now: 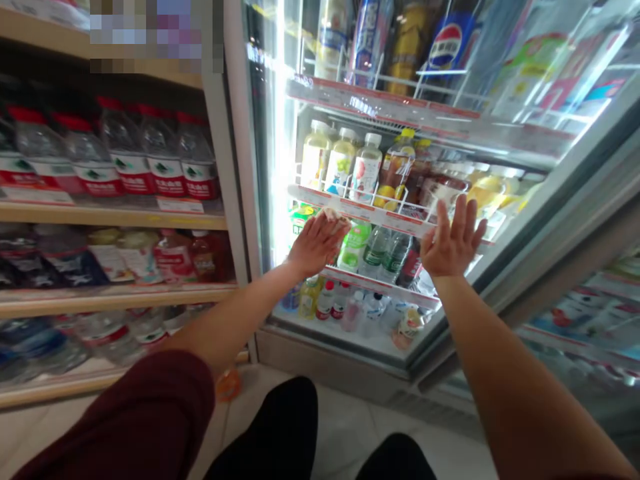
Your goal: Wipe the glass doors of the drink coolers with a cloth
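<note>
My left hand (316, 241) reaches into the open drinks fridge and presses a crumpled pale cloth (334, 215) against the front rail of a wire shelf (380, 217). Its fingers are curled over the cloth. My right hand (453, 241) is held up flat beside the same shelf rail, fingers spread, holding nothing. Bottles of yellow and green drinks (345, 160) stand on that shelf just above both hands. More bottles (377, 250) sit on the shelf below, behind my hands.
The glass fridge door (565, 220) stands open on the right. To the left, wooden shelves (115, 217) hold rows of red-capped water bottles (125, 157). Small bottles (345, 307) fill the fridge bottom. My knees show low over a pale tiled floor (345, 427).
</note>
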Tool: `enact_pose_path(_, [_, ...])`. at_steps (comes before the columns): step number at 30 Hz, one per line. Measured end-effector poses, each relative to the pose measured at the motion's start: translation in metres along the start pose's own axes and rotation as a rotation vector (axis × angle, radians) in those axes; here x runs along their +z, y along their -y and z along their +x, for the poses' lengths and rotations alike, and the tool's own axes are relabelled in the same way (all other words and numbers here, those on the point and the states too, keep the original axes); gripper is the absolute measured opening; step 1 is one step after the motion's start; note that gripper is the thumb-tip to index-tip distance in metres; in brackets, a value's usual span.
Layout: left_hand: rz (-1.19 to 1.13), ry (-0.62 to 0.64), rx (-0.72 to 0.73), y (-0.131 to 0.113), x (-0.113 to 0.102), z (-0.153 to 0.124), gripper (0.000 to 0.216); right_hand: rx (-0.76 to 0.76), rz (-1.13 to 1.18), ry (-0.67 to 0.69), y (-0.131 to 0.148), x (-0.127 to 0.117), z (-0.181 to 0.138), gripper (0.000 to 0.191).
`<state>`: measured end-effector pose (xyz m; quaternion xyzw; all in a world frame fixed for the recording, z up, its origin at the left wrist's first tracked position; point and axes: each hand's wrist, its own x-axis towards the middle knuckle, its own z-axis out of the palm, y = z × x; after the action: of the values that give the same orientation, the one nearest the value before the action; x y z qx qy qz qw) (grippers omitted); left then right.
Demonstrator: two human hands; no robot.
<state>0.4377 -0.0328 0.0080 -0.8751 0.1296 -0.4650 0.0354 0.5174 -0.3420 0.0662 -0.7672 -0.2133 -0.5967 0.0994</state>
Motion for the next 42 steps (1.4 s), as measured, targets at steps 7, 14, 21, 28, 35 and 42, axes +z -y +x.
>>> enact_pose_path(7, [0.123,-0.243,-0.209,0.035,-0.053,0.078,0.065,-0.025,-0.021,-0.042,-0.002,0.004,-0.002,0.059])
enact_pose_path(14, [0.055,-0.121,0.117,-0.021,0.011,0.008,0.057,0.002,-0.02,0.0,0.0,0.002,0.0,0.059])
enact_pose_path(21, [0.057,-0.218,-0.097,-0.004,-0.039,0.078,0.063,-0.027,-0.035,-0.025,-0.003,0.004,-0.001,0.06])
enact_pose_path(28, [0.139,-0.228,0.151,-0.047,0.009,0.037,0.058,-0.029,-0.035,-0.02,-0.003,0.006,-0.001,0.06])
enact_pose_path(35, [0.067,-0.221,0.183,-0.043,-0.009,0.054,0.06,-0.009,-0.067,-0.007,-0.001,0.004,0.001,0.06])
enact_pose_path(42, [0.079,-0.285,0.055,-0.067,-0.006,0.073,0.061,-0.008,-0.08,-0.017,0.0,0.005,0.001,0.059])
